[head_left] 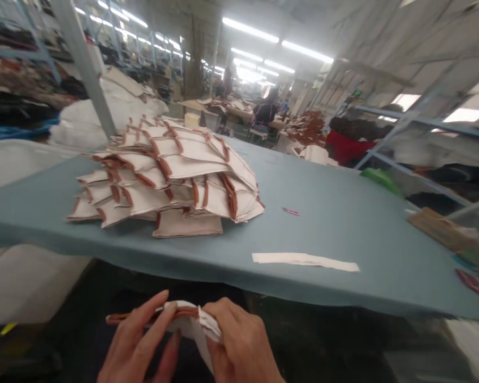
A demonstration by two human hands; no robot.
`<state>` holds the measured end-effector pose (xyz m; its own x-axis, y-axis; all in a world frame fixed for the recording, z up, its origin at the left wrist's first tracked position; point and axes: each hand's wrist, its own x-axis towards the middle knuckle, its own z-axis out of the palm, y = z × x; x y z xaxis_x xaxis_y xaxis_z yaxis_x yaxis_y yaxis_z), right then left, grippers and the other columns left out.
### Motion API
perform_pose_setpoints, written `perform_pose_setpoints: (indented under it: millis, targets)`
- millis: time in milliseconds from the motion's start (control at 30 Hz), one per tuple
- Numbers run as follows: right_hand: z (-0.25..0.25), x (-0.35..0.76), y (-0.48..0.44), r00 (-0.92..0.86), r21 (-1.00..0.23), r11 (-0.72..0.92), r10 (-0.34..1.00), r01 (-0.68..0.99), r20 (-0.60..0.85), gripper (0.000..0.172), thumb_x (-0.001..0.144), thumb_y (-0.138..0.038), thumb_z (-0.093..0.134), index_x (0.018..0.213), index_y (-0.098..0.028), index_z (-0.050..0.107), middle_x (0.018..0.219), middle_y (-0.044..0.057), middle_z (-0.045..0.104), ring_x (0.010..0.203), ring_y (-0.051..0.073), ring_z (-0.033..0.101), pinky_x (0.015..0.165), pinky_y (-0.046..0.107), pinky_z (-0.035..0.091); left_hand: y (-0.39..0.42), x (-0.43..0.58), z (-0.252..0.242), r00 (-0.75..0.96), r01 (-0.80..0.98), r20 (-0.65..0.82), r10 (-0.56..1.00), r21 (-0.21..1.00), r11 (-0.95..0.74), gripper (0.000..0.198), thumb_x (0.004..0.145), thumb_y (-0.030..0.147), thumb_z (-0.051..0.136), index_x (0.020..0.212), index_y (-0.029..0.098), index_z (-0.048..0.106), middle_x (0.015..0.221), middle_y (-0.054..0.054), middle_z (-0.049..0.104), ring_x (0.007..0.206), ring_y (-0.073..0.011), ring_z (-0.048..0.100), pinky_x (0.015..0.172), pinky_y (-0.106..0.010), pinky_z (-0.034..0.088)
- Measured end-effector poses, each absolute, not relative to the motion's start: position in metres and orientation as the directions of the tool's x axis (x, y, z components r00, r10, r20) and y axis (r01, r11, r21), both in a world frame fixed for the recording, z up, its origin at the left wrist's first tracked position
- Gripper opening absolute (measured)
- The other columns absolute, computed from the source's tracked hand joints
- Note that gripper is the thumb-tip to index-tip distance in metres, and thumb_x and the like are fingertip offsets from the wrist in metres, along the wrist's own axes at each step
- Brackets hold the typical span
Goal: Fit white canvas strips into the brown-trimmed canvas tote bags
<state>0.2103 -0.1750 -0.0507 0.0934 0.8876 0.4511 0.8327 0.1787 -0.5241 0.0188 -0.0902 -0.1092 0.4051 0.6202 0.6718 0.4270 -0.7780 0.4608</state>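
In front of the table edge, a white fabric piece with brown edging [186, 313] is held between my two hands. My left hand [143, 340] has its fingers bent over the brown-edged side, gripping it. Closed on the folded white end is my right hand [239, 338], thumb and fingers pinching the cloth. The lower part of the piece is partly hidden by the hands. Just beyond, a large pile of similar white pieces with brown edging [175, 170] lies on the blue-green table [323, 229]. A white fabric strip [305, 260] lies near the front edge.
A small pink-handled tool [291, 211] lies right of the pile. A metal post [85, 69] rises at the back left. On the right are a cardboard piece [439, 229], a red item [470, 281] and shelves of fabric. A person [264, 113] sits in the background.
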Motion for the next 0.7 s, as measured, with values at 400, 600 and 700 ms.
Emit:
perform_pose_setpoints:
  millis: [400, 600, 700]
  targets:
    - [-0.054, 0.212, -0.16, 0.009, -0.513, 0.158, 0.951, 0.844, 0.309, 0.019, 0.112, -0.032, 0.059, 0.101, -0.023, 0.071, 0.086, 0.004, 0.074, 0.067, 0.019, 0.073, 0.058, 0.028, 0.045, -0.08, 0.02, -0.084, 0.567, 0.294, 0.404, 0.718, 0.715, -0.635, 0.017, 0.104, 0.016, 0.063, 0.116, 0.024, 0.071, 0.1, -0.002, 0.08, 0.087, -0.0162, 0.079, 0.081, -0.019, 0.065]
    - [-0.048, 0.219, -0.147, -0.136, -0.503, 0.188, 0.981, 0.844, 0.137, 0.026, 0.099, -0.043, 0.082, 0.106, -0.02, 0.072, 0.093, 0.004, 0.078, 0.072, 0.021, 0.076, 0.06, 0.029, 0.047, -0.068, 0.008, -0.063, 0.637, 0.394, -0.126, 0.76, 0.901, -0.18, 0.036, 0.087, 0.032, 0.069, 0.12, 0.027, 0.082, 0.121, -0.003, 0.085, 0.114, -0.0283, 0.078, 0.098, -0.029, 0.065]
    - [-0.045, 0.215, -0.141, -0.148, -0.527, 0.166, 0.986, 0.834, 0.076, 0.033, 0.092, -0.041, 0.089, 0.107, -0.017, 0.072, 0.096, 0.006, 0.079, 0.075, 0.024, 0.077, 0.061, 0.031, 0.047, -0.073, 0.015, -0.054, 0.534, 0.412, -0.249, 0.808, 0.911, 0.008, 0.039, 0.09, 0.042, 0.065, 0.118, 0.025, 0.084, 0.12, -0.004, 0.085, 0.115, -0.0308, 0.076, 0.104, -0.032, 0.061]
